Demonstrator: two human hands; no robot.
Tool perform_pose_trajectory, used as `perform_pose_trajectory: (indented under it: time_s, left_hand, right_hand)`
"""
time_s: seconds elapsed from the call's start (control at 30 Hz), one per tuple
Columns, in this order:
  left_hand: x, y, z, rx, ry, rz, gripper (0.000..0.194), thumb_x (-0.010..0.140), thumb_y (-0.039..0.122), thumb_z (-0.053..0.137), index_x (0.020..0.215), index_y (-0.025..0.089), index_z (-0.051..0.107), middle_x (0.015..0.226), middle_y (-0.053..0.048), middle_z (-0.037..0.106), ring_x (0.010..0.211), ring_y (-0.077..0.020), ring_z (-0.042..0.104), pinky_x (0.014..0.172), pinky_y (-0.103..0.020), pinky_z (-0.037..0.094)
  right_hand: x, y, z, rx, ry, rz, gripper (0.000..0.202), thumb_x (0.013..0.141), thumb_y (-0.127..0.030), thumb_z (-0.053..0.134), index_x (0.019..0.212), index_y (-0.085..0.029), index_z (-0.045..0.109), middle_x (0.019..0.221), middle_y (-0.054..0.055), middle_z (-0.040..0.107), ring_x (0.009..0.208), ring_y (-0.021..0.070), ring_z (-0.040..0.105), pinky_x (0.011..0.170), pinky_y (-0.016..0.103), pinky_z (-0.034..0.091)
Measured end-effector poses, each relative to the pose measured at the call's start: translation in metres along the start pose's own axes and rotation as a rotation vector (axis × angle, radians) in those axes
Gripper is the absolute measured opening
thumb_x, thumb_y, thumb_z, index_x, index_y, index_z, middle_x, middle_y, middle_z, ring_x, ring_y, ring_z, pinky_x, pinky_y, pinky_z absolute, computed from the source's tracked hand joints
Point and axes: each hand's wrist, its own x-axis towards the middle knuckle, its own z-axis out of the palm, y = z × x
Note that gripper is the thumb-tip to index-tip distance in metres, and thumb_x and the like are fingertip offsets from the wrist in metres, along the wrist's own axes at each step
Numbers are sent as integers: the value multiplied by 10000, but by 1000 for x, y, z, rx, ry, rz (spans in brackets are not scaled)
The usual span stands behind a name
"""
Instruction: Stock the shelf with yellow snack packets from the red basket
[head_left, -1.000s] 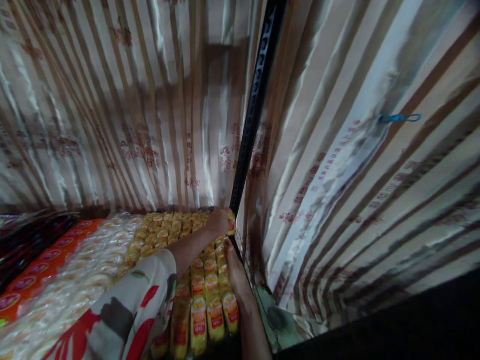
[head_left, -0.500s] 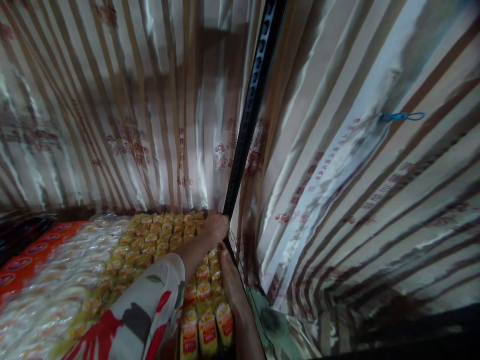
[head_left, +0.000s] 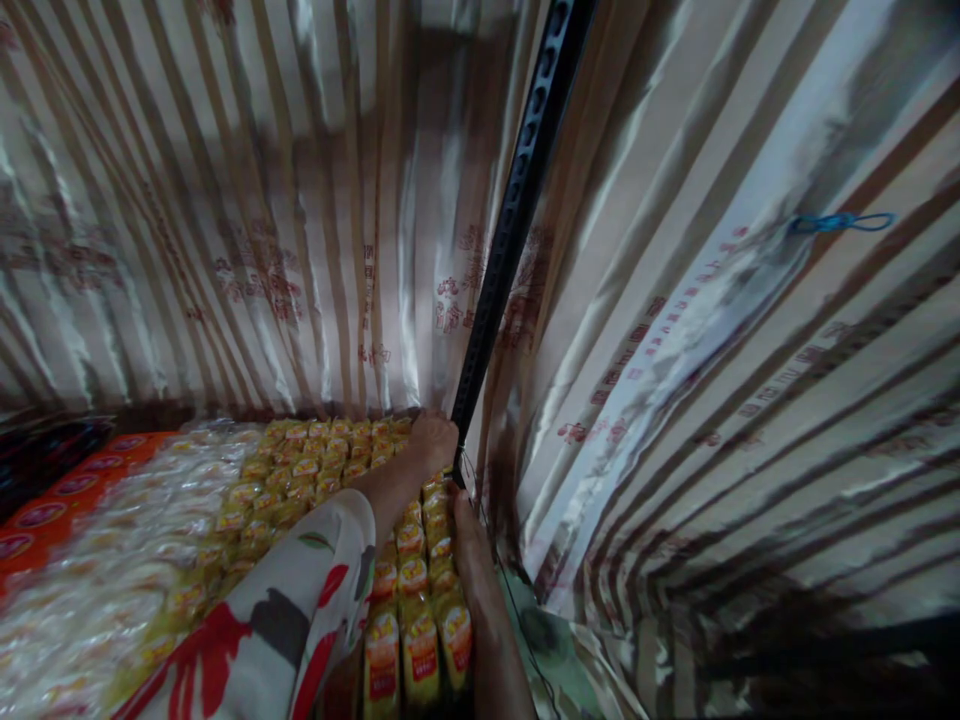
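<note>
Rows of small yellow packets lie beneath my forearms. My left hand reaches over them to the base of a black perforated metal post, its fingers curled in beside the post and partly hidden. What it holds, if anything, does not show clearly. Just below, my right hand is beside the lower end of the post, near a thin dark wire. Its fingers are dim and mostly hidden. The left sleeve is white with red and grey shapes.
Clear-wrapped packets and an orange printed strip lie at the left, with dark packages beyond. Striped, pleated sheeting hangs behind and at the right, where a blue loop is attached. Green patterned cloth lies at lower right.
The view has shifted slightly, so the post and blue loop appear farther right. Both hands remain around the post's lower end, with the left one slightly higher in view.
</note>
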Motion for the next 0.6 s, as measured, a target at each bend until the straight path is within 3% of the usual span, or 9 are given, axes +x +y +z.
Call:
perform_pose_trajectory:
  time_s: [0.2, 0.37, 0.5, 0.6]
  left_hand:
    - [-10, 4, -8, 48, 46, 3, 291, 749, 96, 510, 1013, 81, 631, 1035, -163, 644, 1043, -258, 556, 952, -351, 396]
    - [-33, 11, -18, 34, 139, -36, 302, 815, 175, 463, 1086, 110, 578, 1101, -142, 600, 1097, -249, 503, 964, -338, 387]
    - [-83, 32, -23, -104, 228, -69, 275, 812, 140, 422, 1018, 156, 603, 1076, -94, 596, 1055, -211, 517, 935, -309, 420]
    - [-135, 51, -23, -314, 222, -23, 289, 846, 166, 386, 1035, 174, 605, 1062, -76, 618, 1032, -194, 539, 948, -299, 423]
  right_hand:
    - [2, -3, -2, 150, -15, 85, 614, 843, -628, 333, 1250, -222, 548, 1137, 60, 653, 1138, 251, 556, 962, 417, 435]
    - [3, -10, -10, 134, 31, 136, 710, 789, -692, 356, 1253, -188, 544, 1272, 79, 564, 1174, 265, 522, 982, 401, 420]
    - [1, -16, -16, -114, 76, 0, 745, 791, -706, 297, 1204, -154, 580, 1280, 115, 552, 1219, 273, 472, 1052, 422, 326]
    - [-11, -23, -14, -211, 154, -174, 688, 812, -662, 313, 1181, -146, 579, 1236, 144, 578, 1176, 272, 504, 1027, 458, 343]
